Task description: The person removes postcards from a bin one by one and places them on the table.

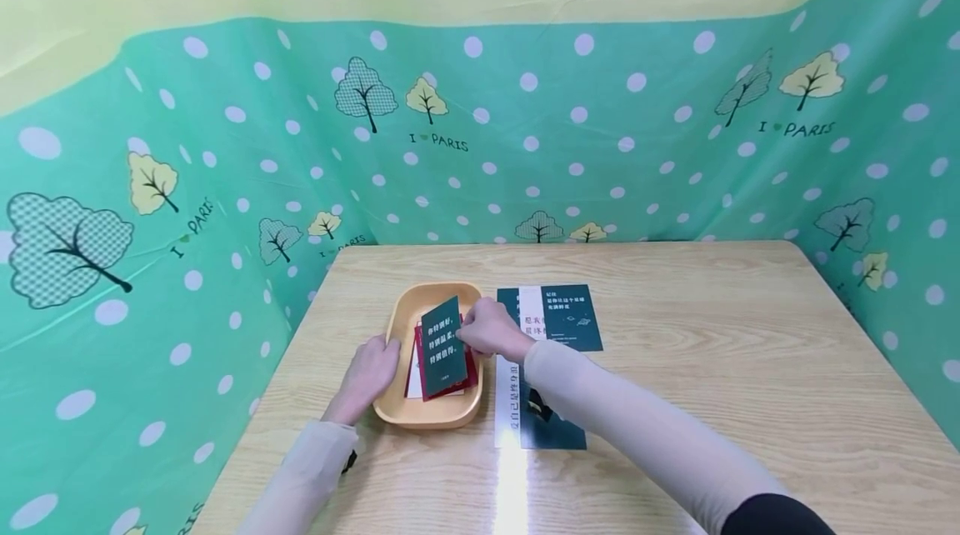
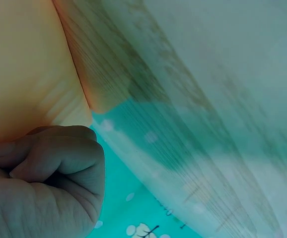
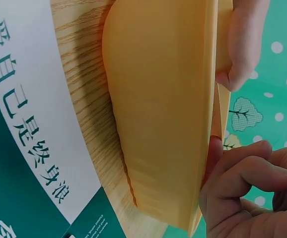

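A yellow-orange plastic basin (image 1: 429,413) stands on the left part of the table. My left hand (image 1: 372,370) grips its left rim; the left wrist view shows that hand's curled fingers (image 2: 59,156) against the basin wall (image 2: 29,64). My right hand (image 1: 491,330) pinches the right edge of a dark green card (image 1: 442,347) with white Chinese writing, tilted over the basin. Beneath that card lie dark red cards (image 1: 457,385) and a white one (image 1: 413,381), partly hidden. In the right wrist view the right hand (image 3: 252,191) is by the rim, and the card it holds is hidden.
Right of the basin, dark green cards (image 1: 573,318) and white cards (image 1: 507,393) with printed writing lie on the wooden table (image 1: 712,368), partly covered by my right forearm. A green dotted cloth (image 1: 525,135) with trees hangs around the table.
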`<state>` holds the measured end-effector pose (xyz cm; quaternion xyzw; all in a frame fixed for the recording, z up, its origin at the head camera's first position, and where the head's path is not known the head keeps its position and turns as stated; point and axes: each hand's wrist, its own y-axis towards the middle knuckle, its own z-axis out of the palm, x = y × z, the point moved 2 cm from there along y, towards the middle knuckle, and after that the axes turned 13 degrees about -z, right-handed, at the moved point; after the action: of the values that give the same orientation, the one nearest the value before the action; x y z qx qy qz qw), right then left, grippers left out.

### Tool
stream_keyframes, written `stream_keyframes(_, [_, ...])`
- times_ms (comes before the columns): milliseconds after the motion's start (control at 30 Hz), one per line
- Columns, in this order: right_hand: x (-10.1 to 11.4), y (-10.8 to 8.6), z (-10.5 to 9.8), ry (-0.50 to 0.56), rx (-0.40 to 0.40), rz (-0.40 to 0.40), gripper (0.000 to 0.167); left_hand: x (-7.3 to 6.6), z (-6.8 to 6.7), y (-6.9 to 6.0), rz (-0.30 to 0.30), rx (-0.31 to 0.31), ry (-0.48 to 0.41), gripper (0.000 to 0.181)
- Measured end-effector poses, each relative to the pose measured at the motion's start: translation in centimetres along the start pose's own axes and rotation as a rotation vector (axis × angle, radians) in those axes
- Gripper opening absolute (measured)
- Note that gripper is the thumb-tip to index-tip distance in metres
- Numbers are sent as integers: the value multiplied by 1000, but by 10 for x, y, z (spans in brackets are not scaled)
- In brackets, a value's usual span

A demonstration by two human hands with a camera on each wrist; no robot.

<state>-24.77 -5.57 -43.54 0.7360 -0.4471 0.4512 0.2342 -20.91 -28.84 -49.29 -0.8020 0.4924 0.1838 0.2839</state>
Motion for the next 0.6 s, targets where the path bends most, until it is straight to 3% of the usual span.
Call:
stream_keyframes(267, [-3,-8,-8,40,-11,9,26,2,2,-1,-25,18,-10,50])
stream_keyframes(600, [-6,-18,-18,56,-48,-19,24,0,-1,1,27,-14,19,49])
